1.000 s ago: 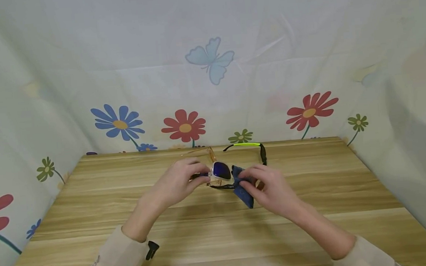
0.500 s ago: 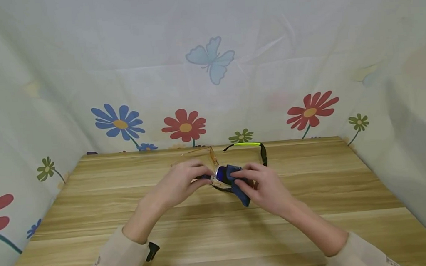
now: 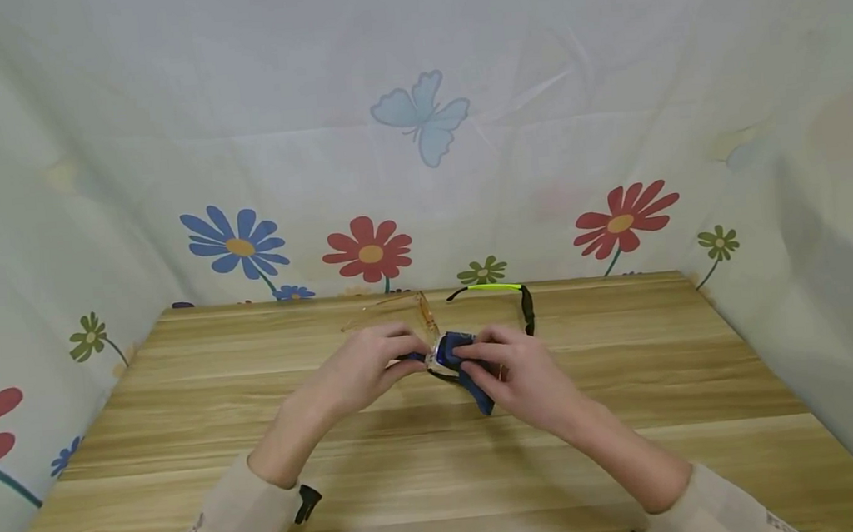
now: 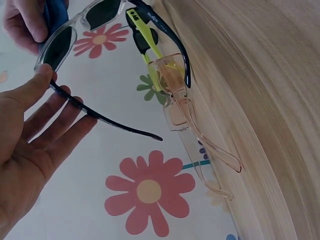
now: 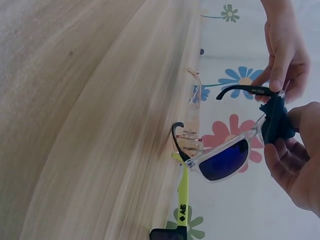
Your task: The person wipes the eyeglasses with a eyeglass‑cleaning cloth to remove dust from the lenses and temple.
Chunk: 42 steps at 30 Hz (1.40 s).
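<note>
My left hand (image 3: 367, 369) pinches a pair of sunglasses (image 5: 223, 161) at one end of the frame, by the hinge. They have a clear frame, dark blue mirrored lenses and black temples, both unfolded. My right hand (image 3: 525, 375) pinches a dark blue cloth (image 5: 275, 122) folded over the lens nearest my left hand. In the right wrist view that lens is mostly covered, while the other lens shows bare. In the left wrist view a black temple (image 4: 125, 127) runs past my left fingers. The sunglasses are held up above the table.
Behind my hands on the wooden table (image 3: 429, 491) lie transparent peach-coloured glasses (image 4: 175, 117). Right of them are black sunglasses with yellow-green temples (image 5: 183, 200). A flower-printed fabric backdrop (image 3: 276, 169) stands along the table's back and sides.
My right hand has brought the cloth leftward onto the sunglasses' lens, which was bare a second ago and is now largely covered. My left hand has stayed nearly in place.
</note>
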{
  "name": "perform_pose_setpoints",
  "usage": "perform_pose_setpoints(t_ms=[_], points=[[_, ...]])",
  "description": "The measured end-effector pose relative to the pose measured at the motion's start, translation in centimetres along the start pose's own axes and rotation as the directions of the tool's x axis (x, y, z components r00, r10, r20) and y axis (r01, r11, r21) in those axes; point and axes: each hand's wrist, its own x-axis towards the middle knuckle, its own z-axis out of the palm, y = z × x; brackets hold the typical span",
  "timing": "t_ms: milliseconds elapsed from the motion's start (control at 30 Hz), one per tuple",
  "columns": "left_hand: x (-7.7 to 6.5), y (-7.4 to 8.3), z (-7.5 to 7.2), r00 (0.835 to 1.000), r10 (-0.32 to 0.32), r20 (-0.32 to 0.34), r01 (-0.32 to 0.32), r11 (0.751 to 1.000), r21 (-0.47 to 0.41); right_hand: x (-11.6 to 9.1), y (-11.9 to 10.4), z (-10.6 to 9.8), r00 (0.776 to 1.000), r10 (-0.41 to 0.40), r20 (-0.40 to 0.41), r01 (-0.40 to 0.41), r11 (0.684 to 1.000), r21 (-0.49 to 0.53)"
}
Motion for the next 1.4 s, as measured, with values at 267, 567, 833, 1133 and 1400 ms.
perform_pose_setpoints(t_ms=[267,567,833,1133,1400], points=[[0.09,0.56,0.02,0.999,-0.025,0.047,0.025,1.000,0.012,0.29,-0.25,0.16,0.998,-0.064,-0.009,0.064,0.998,-0.009],[-0.01,0.30,0.49,0.998,-0.021,0.055,0.021,1.000,0.006,0.40,0.40,0.03,0.999,0.029,0.026,-0.027,0.996,-0.081],[0.09,0.35,0.68,0.998,-0.027,0.053,0.027,1.000,0.014,0.25,0.40,0.02,1.000,0.011,0.024,-0.009,0.997,-0.075],[0.38,0.42,0.67,0.999,-0.038,0.033,0.037,0.999,0.025,0.26,0.14,0.23,0.992,-0.128,0.015,0.129,0.991,-0.028],[0.31,0.18,0.77,0.997,-0.062,0.041,0.061,0.998,0.009,-0.16,0.40,0.20,0.990,-0.137,0.030,0.139,0.988,-0.065]])
